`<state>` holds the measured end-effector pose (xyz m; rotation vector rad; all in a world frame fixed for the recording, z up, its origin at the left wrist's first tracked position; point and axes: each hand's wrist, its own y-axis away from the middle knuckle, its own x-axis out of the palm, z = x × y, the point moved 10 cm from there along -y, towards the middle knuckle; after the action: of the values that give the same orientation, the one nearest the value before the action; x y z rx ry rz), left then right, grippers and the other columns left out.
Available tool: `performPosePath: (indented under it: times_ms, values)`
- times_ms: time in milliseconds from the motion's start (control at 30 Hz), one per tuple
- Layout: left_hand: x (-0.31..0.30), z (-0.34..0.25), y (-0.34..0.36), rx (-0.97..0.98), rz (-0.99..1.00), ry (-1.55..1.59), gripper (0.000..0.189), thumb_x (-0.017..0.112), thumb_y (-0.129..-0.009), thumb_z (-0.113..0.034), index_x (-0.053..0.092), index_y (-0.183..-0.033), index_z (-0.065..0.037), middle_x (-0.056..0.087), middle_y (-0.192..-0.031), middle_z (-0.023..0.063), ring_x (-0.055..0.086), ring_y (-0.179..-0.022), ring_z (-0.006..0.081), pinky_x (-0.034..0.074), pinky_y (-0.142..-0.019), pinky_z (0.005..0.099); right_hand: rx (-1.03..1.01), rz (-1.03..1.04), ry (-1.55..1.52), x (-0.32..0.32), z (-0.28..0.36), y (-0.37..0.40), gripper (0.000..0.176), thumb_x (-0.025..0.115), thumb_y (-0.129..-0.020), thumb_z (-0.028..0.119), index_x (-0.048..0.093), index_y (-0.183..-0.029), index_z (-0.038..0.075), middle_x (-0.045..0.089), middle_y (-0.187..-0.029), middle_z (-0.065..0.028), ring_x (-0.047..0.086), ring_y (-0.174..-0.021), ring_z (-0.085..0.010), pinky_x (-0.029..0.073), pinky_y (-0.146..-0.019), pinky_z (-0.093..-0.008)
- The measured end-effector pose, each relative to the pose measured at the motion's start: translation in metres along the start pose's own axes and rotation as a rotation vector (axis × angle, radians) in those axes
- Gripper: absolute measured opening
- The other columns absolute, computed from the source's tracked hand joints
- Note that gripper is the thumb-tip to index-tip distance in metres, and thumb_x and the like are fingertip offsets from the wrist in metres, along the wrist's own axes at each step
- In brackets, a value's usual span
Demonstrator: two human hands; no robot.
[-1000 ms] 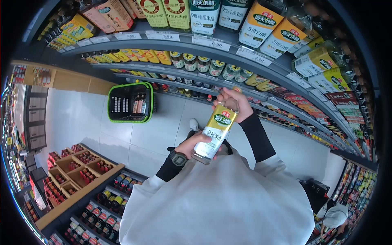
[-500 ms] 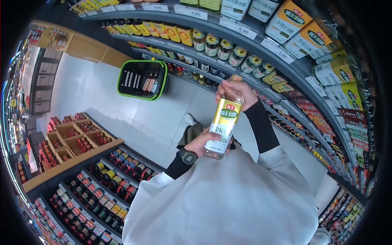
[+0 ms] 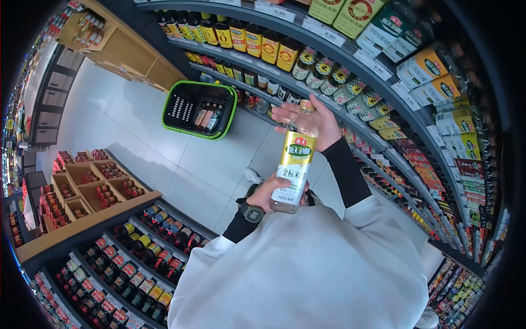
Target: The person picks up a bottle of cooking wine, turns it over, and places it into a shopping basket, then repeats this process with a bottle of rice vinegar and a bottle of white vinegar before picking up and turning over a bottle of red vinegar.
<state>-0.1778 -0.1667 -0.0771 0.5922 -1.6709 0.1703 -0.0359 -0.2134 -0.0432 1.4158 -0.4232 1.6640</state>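
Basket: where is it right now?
In the head view, the basket stands on the floor, upper left of the bottle, beside the shelves.

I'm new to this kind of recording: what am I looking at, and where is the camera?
There is no machine here, just a person's bare hands. One camera, worn on the head, looks forward and down, so the pale top below is the wearer's own. The left hand grips the lower part of a labelled bottle; the right hand is spread open behind its neck, contact unclear. On the floor stands a basket with a few items inside, beside stocked shelves.
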Motion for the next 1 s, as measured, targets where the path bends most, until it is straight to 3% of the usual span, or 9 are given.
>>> performPosePath:
  times_ms: [167, 300, 433, 467, 567, 600, 767, 867, 1000]
  values:
    - [-0.009, -0.030, 0.023, -0.002, 0.080, -0.060, 0.055, 0.062, -0.078, -0.018, 0.043, -0.126, 0.000, 0.060, -0.104, 0.0180, 0.066, -0.087, 0.0290, 0.056, -0.078, 0.0402, 0.007, 0.024, 0.261, 0.027, -0.016, -0.019, 0.076, 0.028, -0.097, 0.056, 0.037, -0.135, -0.010, 0.042, -0.138, -0.0277, 0.040, -0.131, -0.0369, 0.033, -0.108, -0.0495]
    - [-0.020, -0.044, 0.033, -0.030, 0.042, -0.106, 0.058, 0.063, -0.077, -0.017, 0.043, -0.128, -0.001, 0.060, -0.104, 0.0172, 0.065, -0.090, 0.0286, 0.056, -0.076, 0.0402, -0.021, -0.021, 0.241, 0.030, -0.020, -0.026, 0.070, 0.030, -0.098, 0.051, 0.046, -0.129, -0.009, 0.050, -0.132, -0.0262, 0.049, -0.125, -0.0350, 0.042, -0.101, -0.0468]
    - [-0.043, -0.063, 0.033, -0.053, -0.157, -0.367, 0.064, 0.069, -0.073, -0.018, 0.044, -0.129, -0.001, 0.061, -0.105, 0.0156, 0.064, -0.091, 0.0270, 0.054, -0.077, 0.0383, -0.056, -0.096, 0.340, 0.008, -0.013, -0.031, 0.050, 0.046, -0.097, 0.043, 0.063, -0.106, -0.003, 0.061, -0.119, -0.0218, 0.057, -0.115, -0.0325, 0.045, -0.098, -0.0427]
    - [-0.048, -0.070, 0.032, -0.052, -0.214, -0.454, 0.062, 0.069, -0.072, -0.016, 0.045, -0.128, 0.000, 0.061, -0.106, 0.0151, 0.063, -0.094, 0.0255, 0.053, -0.079, 0.0377, -0.047, -0.231, 0.325, -0.007, -0.010, -0.032, 0.032, 0.059, -0.093, 0.033, 0.066, -0.088, 0.002, 0.066, -0.105, -0.0169, 0.063, -0.104, -0.0295, 0.050, -0.091, -0.0392]
    - [-0.038, -0.105, 0.020, 0.100, -0.240, -0.849, 0.056, 0.069, -0.074, -0.012, 0.048, -0.124, 0.000, 0.060, -0.110, 0.0118, 0.060, -0.099, 0.0192, 0.047, -0.090, 0.0330, -0.021, -0.346, 0.346, -0.045, -0.002, -0.042, 0.024, 0.064, -0.090, 0.027, 0.064, -0.080, 0.005, 0.068, -0.095, -0.0133, 0.067, -0.095, -0.0276, 0.053, -0.084, -0.0366]
    - [-0.043, -0.113, 0.016, 0.130, -0.271, -0.933, 0.055, 0.070, -0.074, -0.012, 0.049, -0.123, 0.000, 0.060, -0.110, 0.0115, 0.060, -0.099, 0.0186, 0.047, -0.089, 0.0325, -0.066, -0.386, 0.345, -0.051, 0.003, -0.048, 0.024, 0.063, -0.090, 0.024, 0.062, -0.075, 0.006, 0.067, -0.084, -0.0101, 0.067, -0.087, -0.0250, 0.054, -0.080, -0.0351]
    - [-0.055, -0.149, -0.001, 0.203, -0.385, -1.188, 0.063, 0.073, -0.075, -0.017, 0.045, -0.129, 0.000, 0.060, -0.108, 0.0126, 0.058, -0.100, 0.0174, 0.046, -0.088, 0.0305, -0.074, -0.525, 0.271, -0.079, 0.017, -0.079, 0.022, 0.066, -0.085, 0.022, 0.059, -0.070, 0.007, 0.066, -0.077, -0.0101, 0.065, -0.073, -0.0236, 0.053, -0.071, -0.0341]
    - [-0.073, -0.165, -0.009, 0.139, -0.339, -0.753, 0.078, 0.073, -0.079, -0.032, 0.035, -0.137, 0.002, 0.059, -0.117, 0.0165, 0.062, -0.100, 0.0226, 0.049, -0.089, 0.0331, -0.017, -0.448, 0.279, -0.064, 0.033, -0.109, 0.027, 0.062, -0.087, 0.023, 0.053, -0.065, 0.009, 0.061, -0.072, -0.0077, 0.062, -0.074, -0.0244, 0.051, -0.071, -0.0362]
    - [-0.064, -0.153, -0.031, -0.001, 0.043, -0.167, 0.097, 0.062, -0.080, -0.057, 0.020, -0.145, 0.002, 0.058, -0.112, 0.0288, 0.068, -0.084, 0.0358, 0.058, -0.073, 0.0409, -0.044, -0.027, 0.198, -0.025, 0.049, -0.151, 0.026, 0.057, -0.088, 0.024, 0.054, -0.069, 0.006, 0.057, -0.071, -0.0080, 0.062, -0.074, -0.0252, 0.049, -0.073, -0.0361]
